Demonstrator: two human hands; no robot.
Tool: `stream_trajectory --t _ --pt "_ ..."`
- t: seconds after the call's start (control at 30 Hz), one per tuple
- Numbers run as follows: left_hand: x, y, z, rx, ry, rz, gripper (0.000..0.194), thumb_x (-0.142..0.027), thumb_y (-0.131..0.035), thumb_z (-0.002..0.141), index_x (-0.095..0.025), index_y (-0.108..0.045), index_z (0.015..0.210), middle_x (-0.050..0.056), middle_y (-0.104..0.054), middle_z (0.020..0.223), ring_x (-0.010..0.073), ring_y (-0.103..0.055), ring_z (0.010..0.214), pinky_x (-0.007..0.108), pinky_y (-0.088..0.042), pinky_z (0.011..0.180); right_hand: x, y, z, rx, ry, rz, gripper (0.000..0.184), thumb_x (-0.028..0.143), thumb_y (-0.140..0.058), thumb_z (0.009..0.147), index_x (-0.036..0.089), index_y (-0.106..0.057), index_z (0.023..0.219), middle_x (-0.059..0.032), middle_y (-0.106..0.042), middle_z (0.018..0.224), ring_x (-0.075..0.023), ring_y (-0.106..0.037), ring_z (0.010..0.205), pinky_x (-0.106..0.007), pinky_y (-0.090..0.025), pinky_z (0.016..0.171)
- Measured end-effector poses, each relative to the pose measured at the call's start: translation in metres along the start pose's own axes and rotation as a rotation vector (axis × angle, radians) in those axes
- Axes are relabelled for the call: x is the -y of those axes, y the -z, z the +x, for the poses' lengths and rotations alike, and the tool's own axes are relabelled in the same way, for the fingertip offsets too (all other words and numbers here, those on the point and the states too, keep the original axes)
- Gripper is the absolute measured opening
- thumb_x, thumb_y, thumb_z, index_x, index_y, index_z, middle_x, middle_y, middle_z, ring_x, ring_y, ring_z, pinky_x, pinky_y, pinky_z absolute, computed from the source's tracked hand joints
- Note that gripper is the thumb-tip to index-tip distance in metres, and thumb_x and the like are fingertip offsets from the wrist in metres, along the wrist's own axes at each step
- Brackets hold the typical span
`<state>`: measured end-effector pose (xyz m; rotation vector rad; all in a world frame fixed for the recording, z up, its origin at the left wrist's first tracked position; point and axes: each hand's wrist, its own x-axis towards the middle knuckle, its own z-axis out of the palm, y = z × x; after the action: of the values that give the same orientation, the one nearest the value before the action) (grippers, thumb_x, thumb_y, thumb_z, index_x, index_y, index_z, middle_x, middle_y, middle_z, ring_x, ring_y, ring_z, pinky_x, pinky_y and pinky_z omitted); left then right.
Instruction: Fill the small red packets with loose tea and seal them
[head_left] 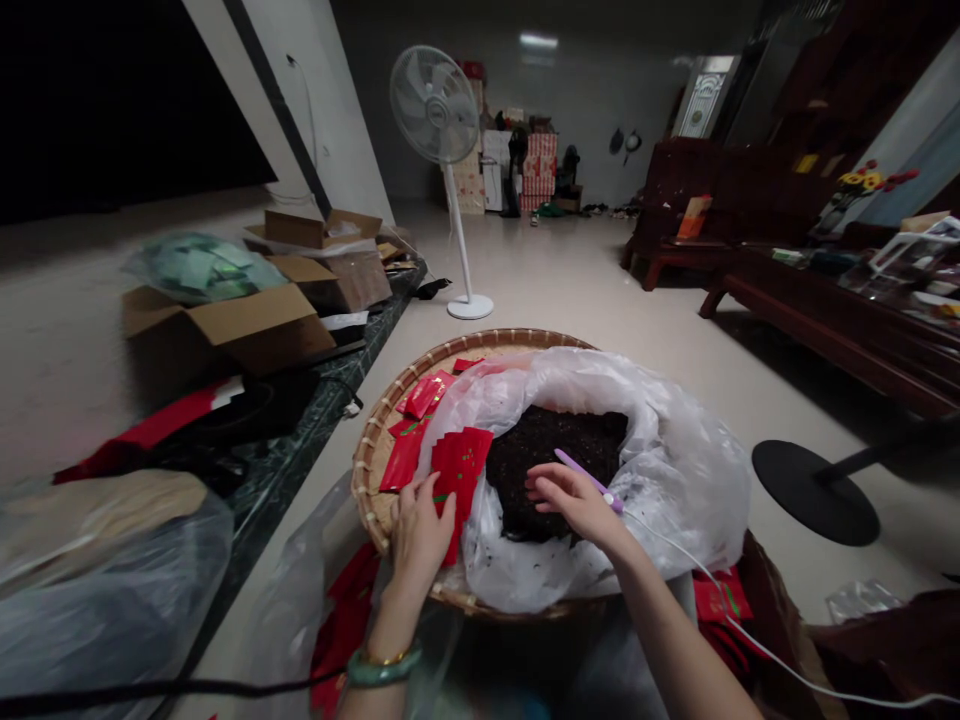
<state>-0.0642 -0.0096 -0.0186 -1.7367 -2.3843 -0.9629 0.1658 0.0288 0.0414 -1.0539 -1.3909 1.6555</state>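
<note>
A round woven bamboo tray [390,440] sits in front of me, holding a clear plastic bag [675,480] folded open around a heap of dark, crumbly loose material [555,450], possibly tea. My left hand [424,530] grips the edge of a stack of red paper packets [459,475] lying on the tray. More red packets [425,394] lie loose behind it. My right hand [574,505] holds a thin lilac wand [589,478] with a white cord [697,580], just over the dark heap. The tray's near rim is partly hidden by my arms.
Further red packets [345,620] lie on plastic by the tray's near left side. To the left are a dark stone ledge [289,470] and cardboard boxes [225,325]. A round black stand base [816,492] is on the right, past the tray. A white fan [442,140] stands ahead.
</note>
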Motion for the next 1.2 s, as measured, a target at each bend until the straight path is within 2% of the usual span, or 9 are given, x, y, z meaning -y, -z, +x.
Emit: stream_trajectory --t 0.17,0.27,0.33,0.47,0.57,0.7,0.9,0.97,1.2 --pt "0.016 -0.002 0.006 0.120 0.113 -0.070 0.045 -0.029 -0.056 0.077 -0.010 -0.058 0.118 0.015 -0.066 0.103 0.0256 -0.065 0.089 0.039 -0.050 0.083 -0.015 0.006 0.001 -0.023 0.020 -0.123 0.036 0.046 -0.067 0.072 0.019 -0.066 0.096 -0.0064 -0.068 0.091 -0.0178 -0.064 0.078 -0.030 -0.053 0.064" --pt "0.023 0.001 0.010 0.168 0.201 -0.107 0.032 -0.025 -0.054 0.075 -0.014 -0.067 0.103 0.010 -0.071 0.083 0.0241 -0.067 0.074 0.036 -0.052 0.075 -0.018 0.005 0.002 -0.035 0.013 -0.111 0.036 0.045 -0.067 0.071 0.019 -0.066 0.095 -0.0059 -0.067 0.088 -0.0169 -0.064 0.076 -0.029 -0.051 0.063" --pt "0.024 0.006 0.011 0.098 0.217 -0.112 0.025 -0.027 -0.054 0.075 -0.015 -0.071 0.090 0.010 -0.072 0.076 0.0259 -0.067 0.072 0.038 -0.052 0.073 -0.020 0.005 0.002 -0.040 0.003 -0.091 0.037 0.047 -0.068 0.069 0.018 -0.066 0.093 -0.0058 -0.067 0.086 -0.0167 -0.063 0.075 -0.028 -0.051 0.063" --pt "0.003 0.025 0.008 -0.159 -0.061 -0.311 0.021 -0.026 -0.053 0.078 -0.020 -0.071 0.087 0.008 -0.071 0.087 0.0233 -0.064 0.085 0.040 -0.050 0.084 -0.020 0.005 0.004 -0.083 -0.028 0.031 0.047 0.058 -0.064 0.070 0.016 -0.066 0.093 -0.0078 -0.067 0.083 -0.0176 -0.064 0.076 -0.029 -0.052 0.064" --pt "-0.030 0.039 0.001 -0.104 -0.366 -0.433 0.022 -0.016 -0.052 0.078 -0.025 -0.073 0.080 0.005 -0.068 0.101 0.0237 -0.054 0.111 0.045 -0.042 0.099 -0.015 0.003 0.005 -0.122 -0.025 0.172 0.054 0.063 -0.056 0.075 0.018 -0.062 0.104 -0.0098 -0.066 0.095 -0.0178 -0.064 0.080 -0.031 -0.054 0.066" --pt "-0.058 0.041 -0.008 0.069 -0.485 -0.532 0.033 -0.006 -0.048 0.072 -0.027 -0.074 0.071 0.004 -0.054 0.131 0.0258 -0.040 0.128 0.048 -0.038 0.104 -0.011 0.000 0.002 -0.092 0.084 0.145 0.050 0.049 -0.065 0.074 0.025 -0.055 0.117 -0.0069 -0.060 0.107 -0.0167 -0.062 0.085 -0.026 -0.054 0.062" --pt "-0.056 0.024 -0.019 0.327 -0.412 -0.720 0.041 -0.005 -0.039 0.074 -0.022 -0.074 0.085 0.006 -0.072 0.098 0.0185 -0.066 0.095 0.035 -0.054 0.086 -0.012 0.001 -0.005 -0.067 0.177 0.025 0.072 0.027 -0.067 0.072 0.028 -0.036 0.138 0.0013 -0.059 0.080 -0.0131 -0.056 0.063 -0.024 -0.049 0.052" --pt "-0.055 0.021 -0.022 0.325 -0.381 -0.747 0.038 -0.008 -0.041 0.078 -0.022 -0.073 0.092 0.006 -0.073 0.095 0.0186 -0.066 0.096 0.034 -0.053 0.086 -0.013 0.002 -0.006 -0.064 0.188 -0.041 0.074 0.025 -0.064 0.074 0.029 -0.032 0.141 -0.0003 -0.062 0.084 -0.0146 -0.057 0.066 -0.024 -0.049 0.051" --pt "-0.061 0.009 -0.029 0.182 -0.221 -0.770 0.021 -0.019 -0.056 0.079 -0.021 -0.074 0.090 0.006 -0.074 0.092 0.0183 -0.069 0.086 0.030 -0.056 0.079 -0.022 0.003 -0.003 -0.255 0.373 -0.373 0.046 0.028 -0.059 0.081 0.026 -0.056 0.126 -0.0071 -0.063 0.106 -0.0167 -0.057 0.073 -0.031 -0.052 0.064"
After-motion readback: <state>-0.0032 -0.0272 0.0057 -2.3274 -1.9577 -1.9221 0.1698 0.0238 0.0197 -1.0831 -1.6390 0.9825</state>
